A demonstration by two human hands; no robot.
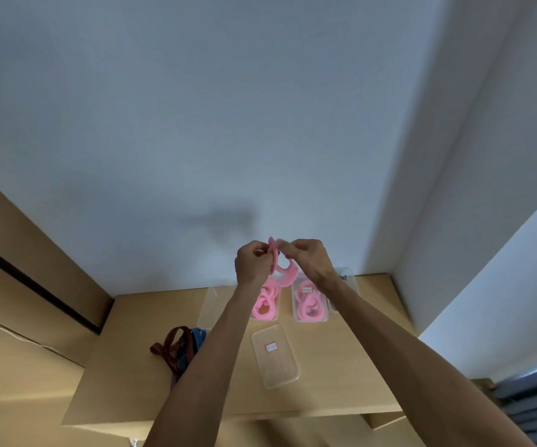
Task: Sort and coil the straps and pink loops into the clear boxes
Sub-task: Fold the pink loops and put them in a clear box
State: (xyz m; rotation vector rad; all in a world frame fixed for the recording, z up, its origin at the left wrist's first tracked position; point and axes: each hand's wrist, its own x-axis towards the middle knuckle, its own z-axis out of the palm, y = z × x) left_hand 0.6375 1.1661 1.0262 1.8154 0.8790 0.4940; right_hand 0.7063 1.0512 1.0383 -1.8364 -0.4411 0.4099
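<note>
Left hand (251, 264): fingers curled, pinching the pink loop (281, 268) at its left side.
Right hand (309, 257): fingers pinch the loop's top from 3 o'clock; probably the two hands are winding it into a coil.
Loop: held in the air above the far boxes, apart from the bench (341, 366).
Pink boxes (309, 301): two at 12 o'clock, both holding coiled loops.
Near box (275, 354): clear and upright at centre, likely meant for straps.
Straps (178, 345): tangled heap at 9 o'clock, unsorted.
Labels: small tags on the boxes, writing too small to read.
</note>
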